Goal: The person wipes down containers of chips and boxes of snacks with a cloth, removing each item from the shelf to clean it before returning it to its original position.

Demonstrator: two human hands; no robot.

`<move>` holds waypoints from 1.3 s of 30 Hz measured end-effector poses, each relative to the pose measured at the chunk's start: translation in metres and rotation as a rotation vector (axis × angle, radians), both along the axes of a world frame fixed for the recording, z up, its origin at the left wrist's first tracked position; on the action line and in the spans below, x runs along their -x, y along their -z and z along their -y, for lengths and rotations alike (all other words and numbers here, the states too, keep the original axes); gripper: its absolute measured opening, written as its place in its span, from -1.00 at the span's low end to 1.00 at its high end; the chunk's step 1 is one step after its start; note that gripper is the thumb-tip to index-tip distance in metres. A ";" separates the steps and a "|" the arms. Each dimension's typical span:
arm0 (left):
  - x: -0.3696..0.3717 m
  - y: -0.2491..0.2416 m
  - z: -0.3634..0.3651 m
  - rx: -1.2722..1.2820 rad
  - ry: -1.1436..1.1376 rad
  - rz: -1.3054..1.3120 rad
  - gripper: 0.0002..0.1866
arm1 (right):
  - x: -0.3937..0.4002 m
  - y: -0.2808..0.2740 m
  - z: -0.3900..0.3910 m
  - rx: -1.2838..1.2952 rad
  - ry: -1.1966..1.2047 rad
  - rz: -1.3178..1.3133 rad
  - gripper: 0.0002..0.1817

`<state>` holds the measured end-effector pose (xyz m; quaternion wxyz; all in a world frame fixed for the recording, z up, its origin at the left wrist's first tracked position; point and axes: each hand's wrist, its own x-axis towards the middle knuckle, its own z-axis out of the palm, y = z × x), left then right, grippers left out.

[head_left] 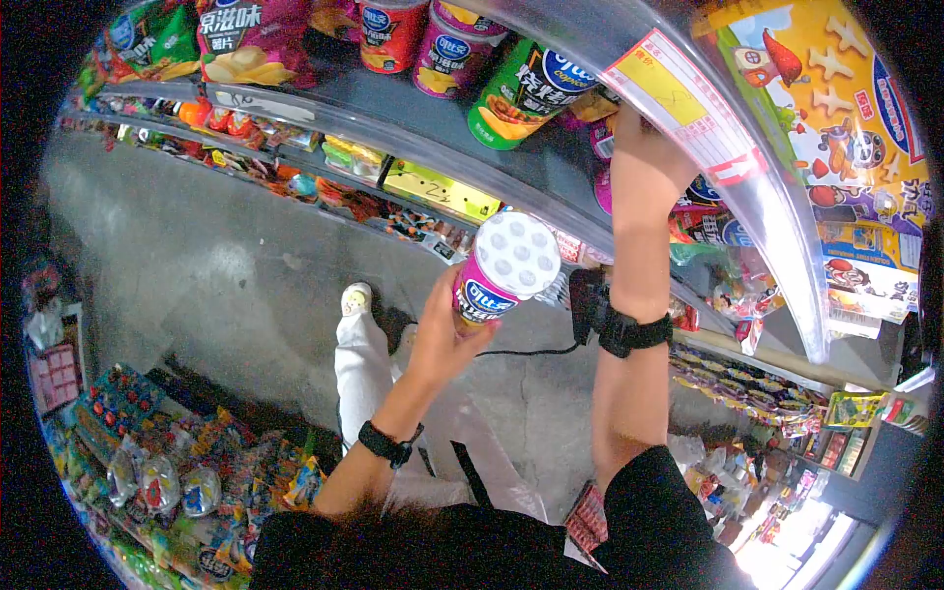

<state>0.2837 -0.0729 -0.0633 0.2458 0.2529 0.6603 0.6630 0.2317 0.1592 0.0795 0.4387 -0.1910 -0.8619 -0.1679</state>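
My left hand (442, 334) is wrapped round a purple potato chip tub (487, 280), held out in front of the shelf with its white dimpled lid facing up. My right hand (637, 147) reaches into the shelf (364, 98) behind the clear price rail (728, 147); its fingers are hidden, so their grip does not show. Beside it on the shelf a green chip tub (521, 93) leans at an angle. Farther left stand another purple tub (452, 49) and a red tub (391, 34). Purple packs lie partly hidden by my right wrist.
Bags of chips (251, 39) fill the shelf's left end. Lower shelves hold small snack packs (344, 157) and a yellow price card (442, 192). A yellow snack box (836, 108) stands at the right. Behind me, bagged goods (197, 462) line another rack beyond the grey floor (216, 256).
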 end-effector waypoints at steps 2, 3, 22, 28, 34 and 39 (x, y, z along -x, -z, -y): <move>-0.001 0.001 -0.003 0.006 -0.012 0.001 -0.24 | -0.007 -0.006 0.016 0.165 0.011 0.023 -0.68; -0.001 0.001 -0.004 0.013 -0.026 0.001 -0.23 | -0.012 -0.009 0.025 0.262 0.023 0.017 -0.64; 0.042 -0.087 -0.073 0.029 -0.077 -0.485 -0.16 | -0.086 0.023 0.090 1.194 -0.334 -0.286 -0.10; 0.048 -0.091 -0.074 -0.018 -0.027 -0.489 -0.19 | -0.071 0.015 0.073 1.191 -0.362 -0.296 -0.22; 0.060 -0.079 -0.066 0.058 -0.052 -0.599 -0.34 | -0.063 0.010 0.062 1.129 -0.361 -0.300 -0.21; 0.050 -0.081 -0.064 0.125 -0.038 -0.540 -0.37 | -0.063 0.008 0.062 1.155 -0.380 -0.285 -0.22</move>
